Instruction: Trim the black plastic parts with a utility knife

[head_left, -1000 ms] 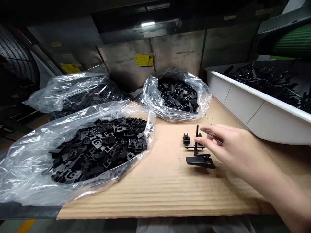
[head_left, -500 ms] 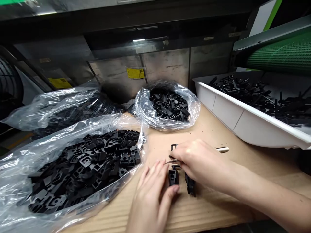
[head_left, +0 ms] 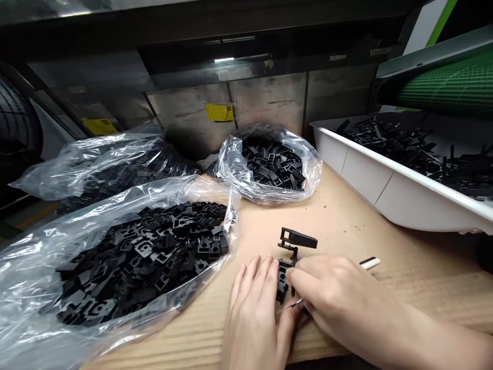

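A black moulded plastic frame with small parts on it (head_left: 292, 246) lies on the cardboard-covered bench (head_left: 346, 221). My left hand (head_left: 256, 313) lies flat on the bench and presses against the frame's near end. My right hand (head_left: 335, 298) is closed on a thin metal tool (head_left: 368, 263). Its pale handle end sticks out to the right, and its fine tip (head_left: 288, 307) shows between my two hands, at the near end of the frame.
Three clear plastic bags of small black parts: a near left bag (head_left: 142, 252), a back left bag (head_left: 103, 164) and a back middle bag (head_left: 269, 164). A white tray (head_left: 389, 180) of black frames stands at the right, under a green conveyor (head_left: 447, 87).
My left hand came in from below and settled against the frame. My right hand, holding the tool, drew nearer with the frame, which has been turned on the bench.
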`<state>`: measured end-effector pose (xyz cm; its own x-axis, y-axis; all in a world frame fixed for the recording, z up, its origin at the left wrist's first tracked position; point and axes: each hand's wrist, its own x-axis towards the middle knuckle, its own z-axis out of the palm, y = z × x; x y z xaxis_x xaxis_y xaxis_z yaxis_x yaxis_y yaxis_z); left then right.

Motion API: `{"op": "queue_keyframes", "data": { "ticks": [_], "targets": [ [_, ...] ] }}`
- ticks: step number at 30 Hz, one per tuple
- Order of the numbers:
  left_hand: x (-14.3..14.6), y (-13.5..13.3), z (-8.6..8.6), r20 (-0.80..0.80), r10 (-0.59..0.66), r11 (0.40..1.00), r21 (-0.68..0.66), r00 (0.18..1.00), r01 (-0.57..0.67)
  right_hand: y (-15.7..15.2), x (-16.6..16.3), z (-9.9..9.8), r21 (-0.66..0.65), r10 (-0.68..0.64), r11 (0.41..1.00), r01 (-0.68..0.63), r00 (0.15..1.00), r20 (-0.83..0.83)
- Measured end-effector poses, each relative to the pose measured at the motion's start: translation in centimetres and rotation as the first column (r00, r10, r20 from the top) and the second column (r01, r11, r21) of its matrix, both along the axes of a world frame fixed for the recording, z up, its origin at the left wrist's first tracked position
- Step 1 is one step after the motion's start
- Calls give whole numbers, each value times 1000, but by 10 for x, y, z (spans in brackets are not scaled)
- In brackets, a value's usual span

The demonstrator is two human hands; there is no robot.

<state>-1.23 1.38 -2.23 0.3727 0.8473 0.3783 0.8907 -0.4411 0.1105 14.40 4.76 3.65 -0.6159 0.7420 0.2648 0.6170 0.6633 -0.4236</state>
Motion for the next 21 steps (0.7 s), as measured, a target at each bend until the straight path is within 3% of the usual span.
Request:
{"op": "queue_keyframes", "data": {
  "ticks": [4,7,10,17,19,21],
  "targets": [
    [5,-1,2,-12,32,999,-25,999,-32,21,16,6,-254,-188,955,155,975,-115],
    [5,-2,4,12,54,996,-73,998,-53,50,31,17,-543,-267,827,145,951,-153],
    [3,-1,5,39,52,995,-83,998,-48,65,42,20,-727,-287,684,62,939,-189],
    [10,-1,5,56,39,995,-94,998,-33,62,67,-15,-889,-415,457,33,891,-181],
    [15,0,4,52,10,997,-75,999,-6,55,69,-19,-898,-425,439,-13,878,-221],
    [15,2,2,42,-20,999,-44,999,22,44,68,-16,-880,-434,471,-59,853,-290]
  ]
}}
